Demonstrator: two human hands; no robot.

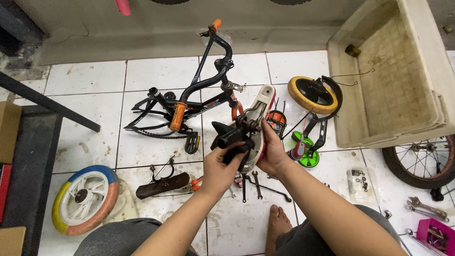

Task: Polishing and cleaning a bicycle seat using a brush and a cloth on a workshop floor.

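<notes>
The person sits low over a white tiled floor (90,137), holding an upturned bicycle saddle (258,118) above it at arm's length. The saddle's pale underside faces up, with a pink edge showing along its right side and a dark clamp bracket in the middle. The left hand (219,166) is closed around a black post (230,138) that sticks out from that clamp. The right hand (271,152) grips the saddle's lower right edge, fingers wrapped under it and thumb on the pale underside.

Just beyond the saddle lies a small black bicycle frame (196,102) with orange grips, on its side. To the right sit a yellow-tyred wheel (313,95) and green training wheels (303,149). Beneath the hands, spanners (258,185) lie scattered on the tiles. A multicoloured wheel (83,199) rests at the left, and a large cream tub (398,76) stands tipped at the upper right.
</notes>
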